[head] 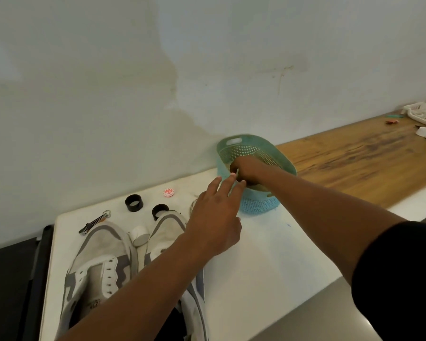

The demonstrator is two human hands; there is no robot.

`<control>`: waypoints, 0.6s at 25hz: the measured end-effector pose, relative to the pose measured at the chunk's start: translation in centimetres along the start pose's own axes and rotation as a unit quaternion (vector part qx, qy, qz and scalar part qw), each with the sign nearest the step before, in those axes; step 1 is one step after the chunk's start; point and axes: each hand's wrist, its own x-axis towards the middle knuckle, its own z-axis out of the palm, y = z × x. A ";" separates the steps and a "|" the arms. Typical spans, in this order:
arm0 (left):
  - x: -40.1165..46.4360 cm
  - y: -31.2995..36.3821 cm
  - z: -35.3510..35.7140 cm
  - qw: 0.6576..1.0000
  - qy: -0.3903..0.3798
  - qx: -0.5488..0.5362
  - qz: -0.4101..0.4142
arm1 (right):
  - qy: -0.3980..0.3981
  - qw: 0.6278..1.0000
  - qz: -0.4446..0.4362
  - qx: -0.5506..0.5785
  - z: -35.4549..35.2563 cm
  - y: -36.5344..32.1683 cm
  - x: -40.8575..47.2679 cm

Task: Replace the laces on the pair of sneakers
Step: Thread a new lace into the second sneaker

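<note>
Two grey and white sneakers without laces lie side by side on the white table: the left sneaker and the right sneaker, partly hidden under my left forearm. My left hand hovers with straight fingers, its fingertips at the near rim of a teal perforated basket. My right hand reaches down inside the basket with curled fingers; what it grips is hidden. A thin loop of lace shows beside my left hand.
Two black rings, a white roll, a red and white cap and a metal clip tool lie near the toes. A wooden counter runs right, with a white tray.
</note>
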 end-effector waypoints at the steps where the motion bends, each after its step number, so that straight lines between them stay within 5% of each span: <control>1: 0.1 0.0 0.1 1.000 0.005 -0.004 -0.003 | -0.004 1.000 -0.003 -0.016 0.4 -0.2 0.3; 7: 0.5 0.0 -0.5 1.000 0.008 -0.003 -0.012 | -0.008 1.000 0.014 0.007 0.6 -0.6 0.3; 11: 0.2 0.2 -2.0 1.000 -0.026 0.003 -0.011 | 0.062 0.996 0.034 0.062 -2.7 -0.3 -2.5; 15: -0.7 0.6 -5.3 1.000 0.019 -0.017 -0.005 | 0.127 0.983 0.005 0.130 -7.9 -1.1 -7.3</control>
